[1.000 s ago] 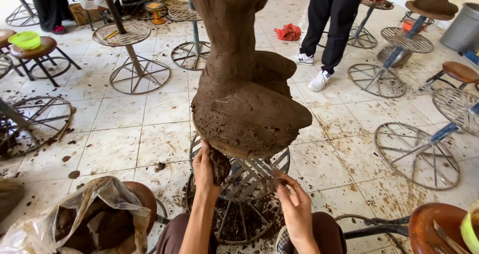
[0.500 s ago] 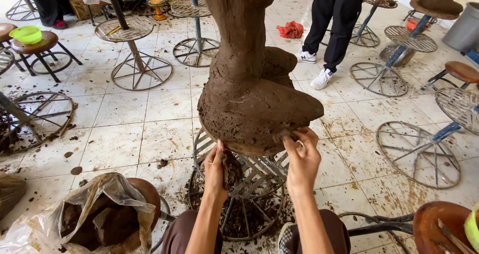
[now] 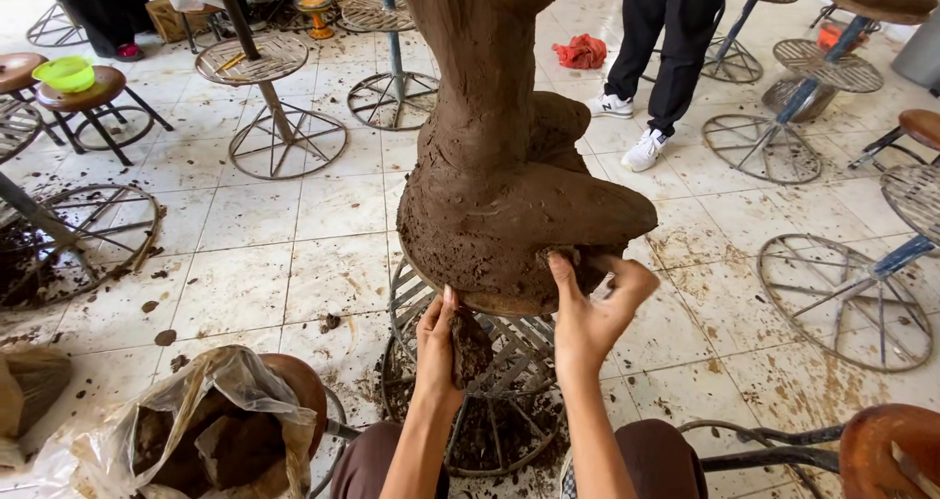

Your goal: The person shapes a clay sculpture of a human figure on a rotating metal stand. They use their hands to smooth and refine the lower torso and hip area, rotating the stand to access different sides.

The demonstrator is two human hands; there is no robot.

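Sculpture (image 3: 509, 195) top beyond frame edge

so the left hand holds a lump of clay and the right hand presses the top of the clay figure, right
Not quite: the right hand presses the lower edge of the clay figure, near its base. The head view shows this. The left hand does hold a lump of clay.

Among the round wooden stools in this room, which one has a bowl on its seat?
The stool at the far left carries a yellow-green bowl on its seat; the other brown stools show bare seats.
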